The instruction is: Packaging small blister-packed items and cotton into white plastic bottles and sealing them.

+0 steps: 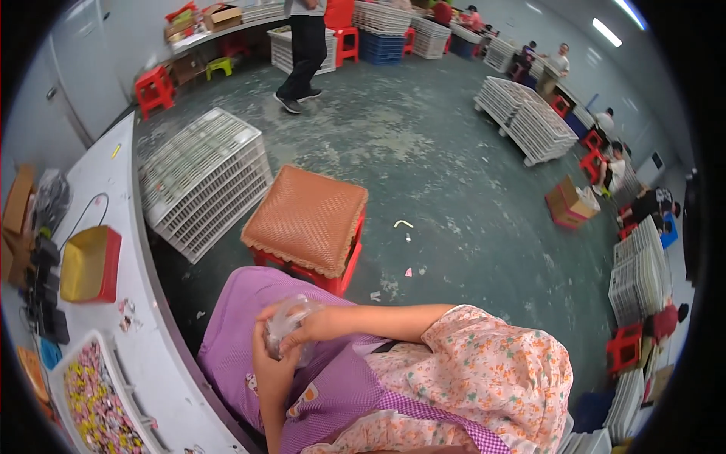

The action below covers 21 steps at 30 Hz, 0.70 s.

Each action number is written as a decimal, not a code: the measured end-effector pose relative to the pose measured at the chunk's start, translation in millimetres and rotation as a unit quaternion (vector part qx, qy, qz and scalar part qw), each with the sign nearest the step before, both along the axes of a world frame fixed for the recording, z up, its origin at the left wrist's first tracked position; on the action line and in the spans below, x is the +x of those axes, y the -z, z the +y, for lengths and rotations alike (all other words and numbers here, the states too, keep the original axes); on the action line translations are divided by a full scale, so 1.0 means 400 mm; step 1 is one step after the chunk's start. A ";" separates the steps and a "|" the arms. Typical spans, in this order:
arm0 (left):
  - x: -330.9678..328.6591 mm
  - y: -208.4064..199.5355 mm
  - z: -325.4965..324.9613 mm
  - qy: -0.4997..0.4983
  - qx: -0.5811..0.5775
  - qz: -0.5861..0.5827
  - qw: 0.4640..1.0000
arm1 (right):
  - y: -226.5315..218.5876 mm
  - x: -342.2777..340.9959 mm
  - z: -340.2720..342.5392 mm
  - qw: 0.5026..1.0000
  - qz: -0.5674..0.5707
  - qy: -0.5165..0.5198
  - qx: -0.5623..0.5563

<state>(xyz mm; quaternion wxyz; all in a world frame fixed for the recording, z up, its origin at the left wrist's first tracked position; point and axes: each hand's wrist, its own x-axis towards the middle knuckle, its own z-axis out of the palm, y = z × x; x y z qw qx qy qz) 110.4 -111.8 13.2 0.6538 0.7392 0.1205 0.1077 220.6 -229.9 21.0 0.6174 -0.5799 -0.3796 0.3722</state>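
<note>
A crumpled see-through plastic bag [286,321] is held over my lap between both hands. My left hand [272,363] wraps round its lower left side with bent fingers. From the right, my right hand [318,324] grips the bag, its thumb pressed on the plastic. What the bag holds, if anything, cannot be made out. Under the hands lies a purple checked apron [249,303] over my legs. On the white table [162,363] to my left, a white tray [123,384] holds many small pink, yellow and black pieces [87,401].
A red-and-yellow box [111,261] stands on the table. Ahead are a red stool with a brown woven cushion [310,216] and stacked white crates [208,178]. A person [306,45] stands farther off. More crates [525,117] and a cardboard box [569,204] are at right.
</note>
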 end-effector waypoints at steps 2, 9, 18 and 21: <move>0.009 -0.040 -0.014 0.037 -0.088 0.031 0.995 | 0.026 0.010 -0.027 0.999 0.005 0.030 0.009; 0.000 -0.008 -0.001 -0.015 -0.166 0.024 0.986 | 0.053 0.022 -0.097 0.990 -0.073 0.104 0.059; 0.022 -0.006 -0.005 -0.073 -0.017 0.000 0.997 | 0.029 0.033 -0.163 0.984 0.130 0.005 0.120; 0.028 -0.027 -0.019 -0.043 0.071 -0.004 0.997 | 0.046 0.056 -0.163 0.974 0.198 -0.003 0.108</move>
